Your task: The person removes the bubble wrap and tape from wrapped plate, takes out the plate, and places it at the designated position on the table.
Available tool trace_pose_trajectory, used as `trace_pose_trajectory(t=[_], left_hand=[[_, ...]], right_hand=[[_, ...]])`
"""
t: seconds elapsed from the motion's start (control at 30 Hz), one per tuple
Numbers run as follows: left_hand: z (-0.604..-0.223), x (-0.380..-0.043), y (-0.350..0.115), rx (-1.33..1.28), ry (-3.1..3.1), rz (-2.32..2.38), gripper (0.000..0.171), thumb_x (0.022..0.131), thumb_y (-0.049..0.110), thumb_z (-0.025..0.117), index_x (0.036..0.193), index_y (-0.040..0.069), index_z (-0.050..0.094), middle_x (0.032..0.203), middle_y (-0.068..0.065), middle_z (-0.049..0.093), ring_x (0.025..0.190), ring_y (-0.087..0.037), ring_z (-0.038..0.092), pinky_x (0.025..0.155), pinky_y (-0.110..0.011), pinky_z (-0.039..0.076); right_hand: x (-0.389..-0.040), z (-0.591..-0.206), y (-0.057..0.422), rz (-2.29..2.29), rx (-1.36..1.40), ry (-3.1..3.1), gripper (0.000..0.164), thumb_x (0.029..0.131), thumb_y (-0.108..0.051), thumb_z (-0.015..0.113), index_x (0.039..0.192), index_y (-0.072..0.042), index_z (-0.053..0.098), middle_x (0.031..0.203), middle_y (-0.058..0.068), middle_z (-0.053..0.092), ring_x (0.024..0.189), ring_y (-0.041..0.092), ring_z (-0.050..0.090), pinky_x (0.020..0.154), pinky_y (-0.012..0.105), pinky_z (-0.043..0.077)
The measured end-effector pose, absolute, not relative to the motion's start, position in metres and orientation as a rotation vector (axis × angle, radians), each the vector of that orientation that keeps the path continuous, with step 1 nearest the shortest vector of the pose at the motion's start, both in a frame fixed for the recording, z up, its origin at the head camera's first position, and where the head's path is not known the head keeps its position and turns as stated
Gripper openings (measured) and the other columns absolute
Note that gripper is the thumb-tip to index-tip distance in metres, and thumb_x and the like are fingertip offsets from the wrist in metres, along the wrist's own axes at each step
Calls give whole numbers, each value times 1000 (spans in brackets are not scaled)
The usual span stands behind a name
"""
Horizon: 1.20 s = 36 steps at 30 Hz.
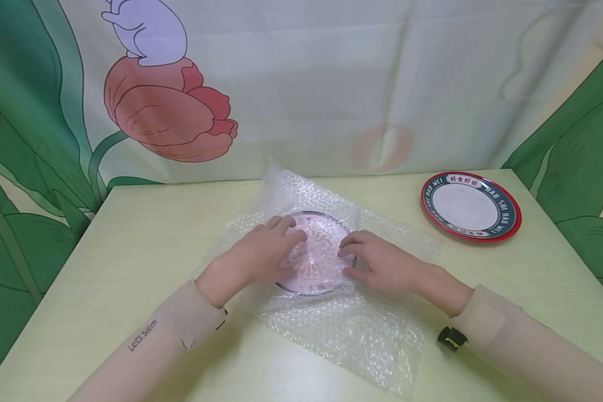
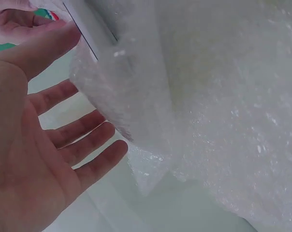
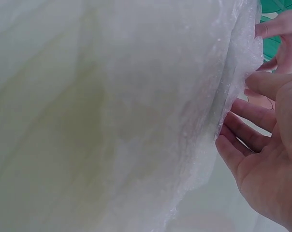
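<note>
A white plate (image 1: 314, 251) with a dark rim and a radiating pattern lies in the middle of the table, with bubble wrap (image 1: 352, 329) under it and apparently over it. On the plate's left side rests my left hand (image 1: 268, 248), its fingers spread and fairly straight against the wrap. The left wrist view shows that hand (image 2: 54, 140) beside the wrapped edge. At the plate's right edge my right hand (image 1: 389, 262) touches the wrap with slightly bent fingers. In the right wrist view, the right hand (image 3: 267, 140) has thumb and fingertips along that wrapped edge.
Toward the back right of the pale table (image 1: 146, 240) sits a red-edged plate (image 1: 464, 206) with a dark lettered band, apparently stacked on another. Behind the table hangs a printed curtain (image 1: 306, 100) with flowers and leaves. Loose wrap spreads toward the front edge.
</note>
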<state>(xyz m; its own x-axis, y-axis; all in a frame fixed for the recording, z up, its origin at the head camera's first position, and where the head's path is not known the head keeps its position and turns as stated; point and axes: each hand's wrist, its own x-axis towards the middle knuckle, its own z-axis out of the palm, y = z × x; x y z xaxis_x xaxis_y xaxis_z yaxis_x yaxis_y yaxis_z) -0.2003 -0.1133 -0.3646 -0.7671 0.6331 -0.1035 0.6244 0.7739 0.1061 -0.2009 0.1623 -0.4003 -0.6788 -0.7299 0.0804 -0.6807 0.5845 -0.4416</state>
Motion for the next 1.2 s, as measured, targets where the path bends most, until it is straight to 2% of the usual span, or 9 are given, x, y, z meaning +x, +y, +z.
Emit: trace_pose_trajectory(t=[0.3, 0.43, 0.63, 0.87, 1.2], left_hand=[[-361, -201, -116, 1142, 2894, 82, 50, 90, 21, 82, 132, 8, 57, 141, -17, 46, 126, -33, 46, 96, -48, 52], [-360, -201, -116, 1175, 2931, 37, 53, 87, 16, 83, 131, 4, 57, 143, -20, 44, 130, -35, 43, 99, -48, 50], [-356, -202, -116, 1138, 2997, -126, 59, 86, 22, 85, 134, -1, 58, 144, -18, 47, 136, -36, 40, 112, -51, 38], [-352, -201, -120, 1078, 3044, -340, 62, 88, 28, 82, 134, -6, 59, 135, -17, 53, 126, -34, 47, 106, -47, 43], [-352, -201, -129, 893, 3070, -251, 58, 90, 24, 79, 143, 14, 58, 130, -21, 51, 120, -36, 45, 99, -49, 47]], right_hand=[[-201, -401, 162, -682, -1191, 2696, 30, 96, -18, 72, 120, 0, 69, 129, 12, 60, 126, 31, 53, 110, 46, 41], [-201, -401, 162, -683, -1192, 2696, 30, 96, -17, 72, 120, 0, 69, 129, 12, 60, 126, 31, 53, 110, 46, 41], [-201, -401, 162, -684, -1195, 2694, 30, 96, -17, 72, 120, 1, 69, 130, 13, 60, 127, 32, 52, 111, 47, 40], [-201, -400, 163, -680, -1189, 2696, 30, 96, -17, 73, 120, 0, 69, 129, 13, 60, 127, 32, 53, 111, 46, 40], [-201, -399, 162, -679, -1178, 2691, 30, 96, -17, 73, 120, 0, 70, 130, 12, 60, 128, 32, 52, 111, 46, 40]])
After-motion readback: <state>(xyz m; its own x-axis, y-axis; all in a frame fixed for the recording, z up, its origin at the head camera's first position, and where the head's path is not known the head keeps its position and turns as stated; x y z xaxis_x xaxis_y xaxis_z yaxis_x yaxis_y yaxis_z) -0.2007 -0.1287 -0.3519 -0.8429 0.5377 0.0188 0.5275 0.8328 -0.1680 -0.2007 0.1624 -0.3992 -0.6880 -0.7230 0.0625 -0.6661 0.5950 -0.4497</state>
